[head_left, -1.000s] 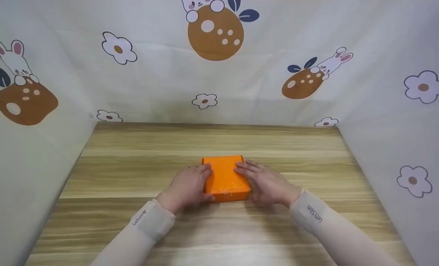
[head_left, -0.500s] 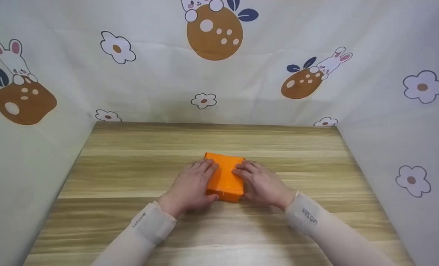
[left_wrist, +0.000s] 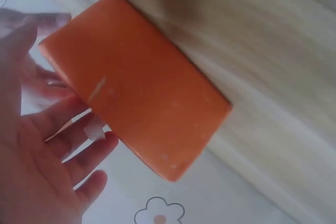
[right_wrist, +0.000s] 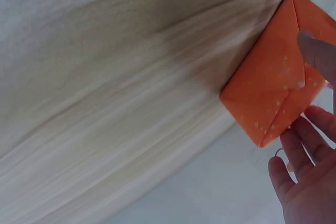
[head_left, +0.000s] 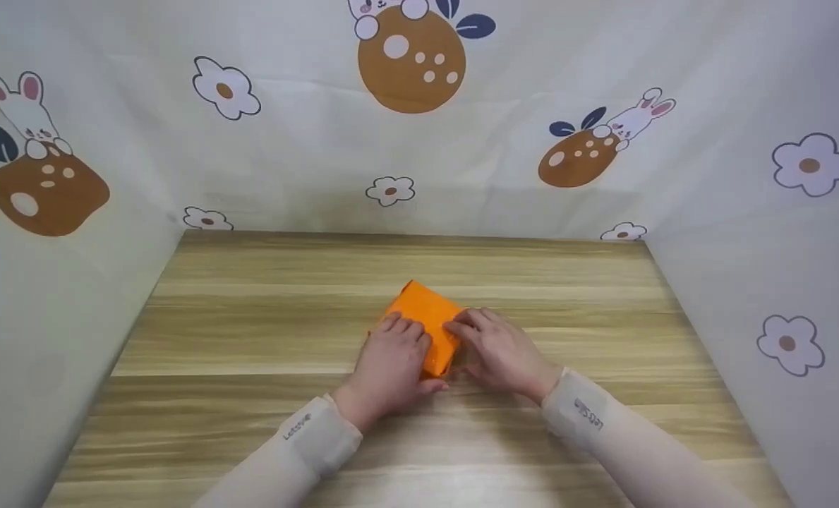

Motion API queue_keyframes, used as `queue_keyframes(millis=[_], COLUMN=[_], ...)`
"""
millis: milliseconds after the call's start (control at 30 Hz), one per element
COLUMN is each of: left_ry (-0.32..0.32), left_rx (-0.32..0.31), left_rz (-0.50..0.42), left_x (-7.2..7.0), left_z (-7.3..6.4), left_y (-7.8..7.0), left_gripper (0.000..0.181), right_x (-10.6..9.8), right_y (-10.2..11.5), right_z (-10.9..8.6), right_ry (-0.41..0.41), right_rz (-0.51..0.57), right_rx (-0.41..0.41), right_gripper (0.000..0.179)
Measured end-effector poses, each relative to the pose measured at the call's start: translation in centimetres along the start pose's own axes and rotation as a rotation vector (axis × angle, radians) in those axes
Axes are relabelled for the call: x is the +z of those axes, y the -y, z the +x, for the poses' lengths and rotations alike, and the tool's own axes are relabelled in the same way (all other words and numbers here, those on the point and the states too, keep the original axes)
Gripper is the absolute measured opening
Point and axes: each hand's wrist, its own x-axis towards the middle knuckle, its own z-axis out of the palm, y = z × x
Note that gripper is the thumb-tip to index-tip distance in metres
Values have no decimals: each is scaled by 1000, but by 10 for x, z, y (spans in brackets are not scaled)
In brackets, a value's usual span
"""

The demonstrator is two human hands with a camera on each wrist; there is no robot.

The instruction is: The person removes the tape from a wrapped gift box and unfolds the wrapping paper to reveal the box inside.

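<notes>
An orange paper-wrapped box [head_left: 426,310] lies on the table, turned at an angle. My left hand [head_left: 391,363] rests over its near left part, with the fingers on top and the thumb by the near corner. In the left wrist view a plain long side of the box [left_wrist: 136,93] shows, the fingers [left_wrist: 86,150] lying loosely along its top edge. My right hand [head_left: 507,353] holds the right corner, fingertips on the top. The right wrist view shows its thumb [right_wrist: 317,53] against the box's folded, seamed end [right_wrist: 268,82]. The underside is hidden.
The box lies near the middle of a wood-grain table [head_left: 250,275]. A pale curtain [head_left: 285,155] printed with rabbits, brown fruit and flowers closes off the back and both sides.
The box has turned clockwise as seen from above, from nearly square to a clear slant. My left hand has moved right and further over it; the right hand has stayed nearly in place.
</notes>
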Motion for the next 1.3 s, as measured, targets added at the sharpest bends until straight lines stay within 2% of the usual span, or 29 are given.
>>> queue_keyframes(millis=[100, 333, 533, 667, 933, 1133, 1300], left_ry=[-14, -56, -21, -8, 40, 10, 16], left_rx=[-1, 41, 62, 64, 62, 61, 56], left_rz=[3, -15, -96, -110, -115, -90, -80], left_x=[2, 2, -2, -3, -5, -6, -6], left_z=[0, -3, -9, -11, -11, -10, -11], left_y=[2, 12, 28, 36, 36, 33, 33], left_gripper=[68, 52, 49, 49, 51, 48, 48], right_x=[-1, 0, -1, 0, 7, 7, 8], right_y=[-3, -7, 2, 12, 27, 31, 33], right_z=[-1, -6, -1, 7, 16, 17, 13], right_ry=[-5, 9, -40, -85, -117, -105, -134], right_rz=[3, 0, -27, -37, -1, 27, 28], right_rx=[-18, -30, -61, -58, -43, -15, -57], right_gripper=[60, 54, 35, 27, 20, 13, 10])
